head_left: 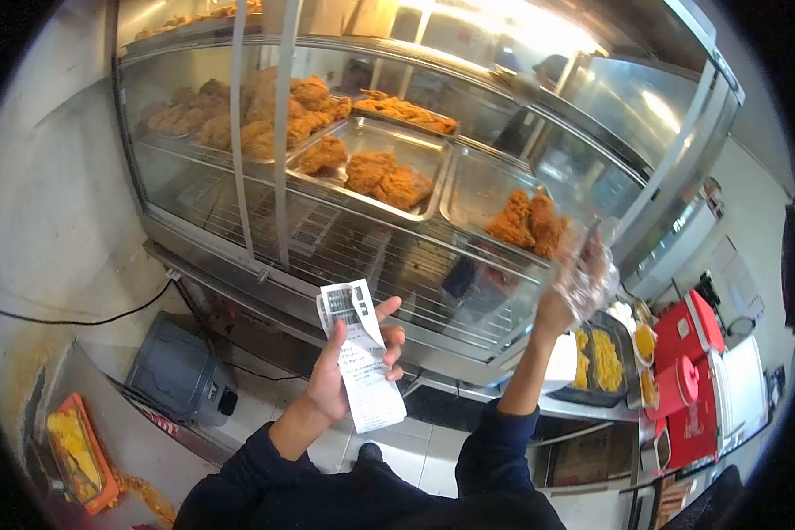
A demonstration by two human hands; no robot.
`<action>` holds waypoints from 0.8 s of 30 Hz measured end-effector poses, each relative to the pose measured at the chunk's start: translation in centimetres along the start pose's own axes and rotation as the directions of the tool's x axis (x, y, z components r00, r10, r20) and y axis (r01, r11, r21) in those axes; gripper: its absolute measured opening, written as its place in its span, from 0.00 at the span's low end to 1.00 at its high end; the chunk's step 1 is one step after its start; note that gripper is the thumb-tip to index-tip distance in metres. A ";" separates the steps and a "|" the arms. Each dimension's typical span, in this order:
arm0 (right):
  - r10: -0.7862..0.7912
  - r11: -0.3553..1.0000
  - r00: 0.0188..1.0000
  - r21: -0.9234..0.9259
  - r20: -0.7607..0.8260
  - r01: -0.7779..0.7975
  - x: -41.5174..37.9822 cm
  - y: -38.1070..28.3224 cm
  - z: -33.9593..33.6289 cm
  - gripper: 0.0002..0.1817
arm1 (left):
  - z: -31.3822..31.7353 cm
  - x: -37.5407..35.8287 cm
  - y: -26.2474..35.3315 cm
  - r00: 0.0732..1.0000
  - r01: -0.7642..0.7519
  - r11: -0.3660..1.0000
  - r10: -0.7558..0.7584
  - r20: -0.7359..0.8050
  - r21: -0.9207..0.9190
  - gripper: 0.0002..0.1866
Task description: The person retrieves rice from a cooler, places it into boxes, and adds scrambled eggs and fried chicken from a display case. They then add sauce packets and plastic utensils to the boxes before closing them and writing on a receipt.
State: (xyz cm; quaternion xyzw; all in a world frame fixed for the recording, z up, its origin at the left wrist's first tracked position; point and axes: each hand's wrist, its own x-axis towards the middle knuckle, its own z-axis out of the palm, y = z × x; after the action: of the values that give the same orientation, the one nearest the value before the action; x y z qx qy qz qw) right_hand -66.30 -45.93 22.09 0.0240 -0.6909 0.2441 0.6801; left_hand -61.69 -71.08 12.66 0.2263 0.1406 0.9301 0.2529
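My left hand [331, 375] grips a long white receipt [368, 375] between thumb and fingers, its printed side facing up. A clear plastic glove covers my right hand [585, 274], raised at the open right end of the display case with fingers stretched upward and apart, somewhat blurred. Just left of that hand, pieces of fried chicken [528, 221] lie at the near end of a metal tray [468, 190]. More fried chicken [387, 178] sits in the neighbouring tray [428, 159].
The glass display case [185, 185] has wire racks and upright frame bars. Below right, a dark pan [623, 389] holds yellow food beside red containers [676, 384]. A grey bin [181, 367] stands on the floor at left, near an orange tray [106, 473] of yellow food.
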 end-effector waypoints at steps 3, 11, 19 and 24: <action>0.136 0.977 0.991 0.166 -0.003 -0.133 0.5 0.4 0.4 0.22 | 0.0 0.7 -0.1 1.000 -0.022 1.000 0.022 -0.003 0.001 0.38; -0.021 0.756 0.712 0.477 0.702 -0.448 0.4 -1.1 -1.8 0.25 | 0.4 3.9 -2.8 0.975 -0.121 0.985 0.141 -0.171 0.120 0.24; -0.152 0.899 0.545 0.344 0.825 -0.271 -4.3 -0.8 -5.5 0.22 | 2.1 6.3 -5.4 0.776 -0.280 0.889 0.432 -0.459 0.364 0.18; 0.111 0.777 0.423 0.187 0.899 -0.601 -9.9 0.0 -4.7 0.15 | 1.4 7.0 -6.9 0.750 -0.314 0.862 0.483 -0.453 0.399 0.20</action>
State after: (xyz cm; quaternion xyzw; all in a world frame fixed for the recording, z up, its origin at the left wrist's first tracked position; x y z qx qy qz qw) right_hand -61.24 -47.14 12.43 0.1563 -0.8336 0.5081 0.1498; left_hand -63.56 -61.42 13.68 0.0165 0.2917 0.9555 -0.0409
